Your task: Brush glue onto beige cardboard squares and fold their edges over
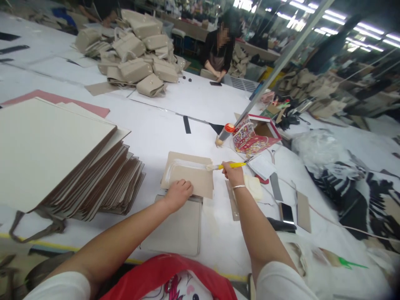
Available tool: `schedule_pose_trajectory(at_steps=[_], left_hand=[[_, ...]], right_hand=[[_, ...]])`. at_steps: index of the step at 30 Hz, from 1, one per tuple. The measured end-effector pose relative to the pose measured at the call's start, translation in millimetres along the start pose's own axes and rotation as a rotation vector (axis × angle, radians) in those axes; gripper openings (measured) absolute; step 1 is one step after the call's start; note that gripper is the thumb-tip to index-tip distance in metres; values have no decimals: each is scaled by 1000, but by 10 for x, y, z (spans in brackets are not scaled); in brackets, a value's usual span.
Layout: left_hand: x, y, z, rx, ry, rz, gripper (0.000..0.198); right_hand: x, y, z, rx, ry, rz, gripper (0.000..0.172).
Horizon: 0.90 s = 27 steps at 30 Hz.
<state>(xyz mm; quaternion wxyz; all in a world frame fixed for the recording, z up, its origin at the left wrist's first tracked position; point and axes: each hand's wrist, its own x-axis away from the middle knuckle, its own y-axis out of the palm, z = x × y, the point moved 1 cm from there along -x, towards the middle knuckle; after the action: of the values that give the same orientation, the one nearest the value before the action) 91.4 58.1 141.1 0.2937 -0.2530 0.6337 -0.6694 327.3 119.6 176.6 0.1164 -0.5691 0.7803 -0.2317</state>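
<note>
Right fingers: the yellow-handled brush (pixel 236 165) is pinched between the thumb and bent fingers of the right hand (pixel 231 172), just off the right edge of the tan sheet (pixel 193 181).
Left fingers: the tan sheet is pressed from above at its near edge by the left hand (pixel 178 195); these fingers are kept close together and slightly bent, while the thumb cannot be clearly made out.
Bristles: the pale tip (pixel 209 167) is held over the right end of the tan sheet, where the white coating ends; whether contact is made cannot be told.
White coating: a streaky band (pixel 187 163) is spread along the far and left sides of the tan sheet, beyond the left fingers.
Grey-beige panel: this piece (pixel 176 233) is laid on the near side of the tan sheet, partly covered by the left forearm.
Stacked panels: a tall, fanned pile (pixel 59 146) is set to the left of the tan sheet.
Pale yellow block: it (pixel 253 187) is placed to the right of the tan sheet, partly hidden by the right forearm.
Red-capped bottle: it (pixel 225 134) is stood beyond the tan sheet to the right, beside a patterned red box (pixel 254 137).
Bag heap: beige bags (pixel 134 50) are piled well beyond the tan sheet, to the left.
</note>
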Motion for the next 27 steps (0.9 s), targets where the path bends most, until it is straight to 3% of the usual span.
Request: schedule_pose_trajectory(at_steps=[2,6,8,11,15,17,22,25,27], left_hand=[[-23,-22,-4,-7,-4,0,20],[-77,-74,-17,-25,-17,-24,26],[-95,-102,-19,-25,-7,-39,27],[-102,-142,-15,-10,8,-49,27],[-126,-183,-27,25,-9,-65,28],[-171,-211,-59,28,3,-90,31],[-346,-299,-196,18,70,-252,34],[-392,-331,-227,11,76,-328,31],[-379,-335,-202,5,104,-299,40]], right_hand=[[91,-93,31,77,-139,30,28],[502,-28,131,501,-672,-122,26],[831,7,244,659,-798,-177,26],[1374,-24,424,670,-864,-163,25],[1894,-159,555,470,-775,-128,26],[2006,-231,554,379,-654,-26,27],[2018,-304,460,140,-327,302,32],[1960,-256,433,-52,-209,325,38],[1921,-207,442,-133,-175,312,39]])
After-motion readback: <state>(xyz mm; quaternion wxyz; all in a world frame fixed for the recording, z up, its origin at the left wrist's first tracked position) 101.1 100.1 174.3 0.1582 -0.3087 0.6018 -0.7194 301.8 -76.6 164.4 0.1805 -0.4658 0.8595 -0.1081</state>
